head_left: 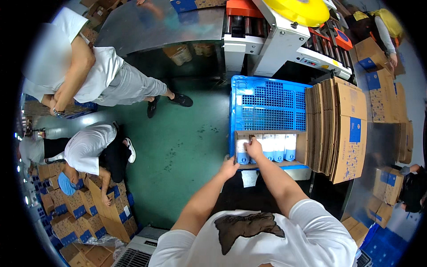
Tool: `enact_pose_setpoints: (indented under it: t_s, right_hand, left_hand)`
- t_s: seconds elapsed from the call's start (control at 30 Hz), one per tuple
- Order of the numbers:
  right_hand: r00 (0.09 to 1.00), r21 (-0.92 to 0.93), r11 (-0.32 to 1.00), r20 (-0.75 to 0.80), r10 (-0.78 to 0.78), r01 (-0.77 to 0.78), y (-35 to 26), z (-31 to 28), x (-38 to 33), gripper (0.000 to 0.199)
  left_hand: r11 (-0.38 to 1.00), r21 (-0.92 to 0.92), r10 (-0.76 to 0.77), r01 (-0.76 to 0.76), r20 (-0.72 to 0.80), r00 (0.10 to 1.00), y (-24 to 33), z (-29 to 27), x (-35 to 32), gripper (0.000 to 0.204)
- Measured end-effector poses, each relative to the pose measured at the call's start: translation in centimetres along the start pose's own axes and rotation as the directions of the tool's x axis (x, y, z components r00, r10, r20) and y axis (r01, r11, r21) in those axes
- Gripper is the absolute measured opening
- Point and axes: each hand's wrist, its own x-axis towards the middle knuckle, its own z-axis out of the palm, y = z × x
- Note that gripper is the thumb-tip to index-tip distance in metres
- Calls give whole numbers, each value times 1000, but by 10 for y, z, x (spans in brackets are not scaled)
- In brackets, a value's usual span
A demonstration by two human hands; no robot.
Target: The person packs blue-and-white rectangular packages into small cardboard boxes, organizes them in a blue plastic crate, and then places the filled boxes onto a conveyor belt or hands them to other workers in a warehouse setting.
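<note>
An open cardboard box (301, 149) rests in the near part of a blue plastic crate (235, 95). Inside it stand several white-and-blue packs (279, 147) in a row. My left hand (229, 167) is closed on the box's near left corner, its fingertips partly hidden. Reaching over the near wall, my right hand (254, 148) has its fingers curled at the top of a white-and-blue pack near the left end of the row. The hand covers part of that pack.
Flattened cardboard boxes (351, 129) stand stacked right of the crate. Beyond it is a roller conveyor machine (284, 40). At left, one person (129, 84) stands and another (91, 149) bends over cartons (80, 218). A metal table (178, 26) lies at the far left.
</note>
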Motion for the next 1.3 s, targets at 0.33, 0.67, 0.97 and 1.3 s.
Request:
enact_pose_setpoints:
  t_s: [0.33,0.67,0.97,1.3]
  right_hand:
    - [962,674,722,-64,265,-154,-1,22,12,11]
    - [881,827,562,275,-385,-12,-114,-159,-159,2]
    - [896,715,697,276,-347,50,-160,-82,-182,58]
    - [913,494,810,74,-401,316,-178,-19,-160,42]
  left_hand:
    - [992,-125,1,-10,-75,997,-18,21,4,56]
    - [764,-247,512,-596,-330,793,45,-80,-71,113]
    - [354,-769,110,-532,-531,841,74,-91,-129,52]
    - [620,-632,-236,-464,-715,658,49,-103,-131,54]
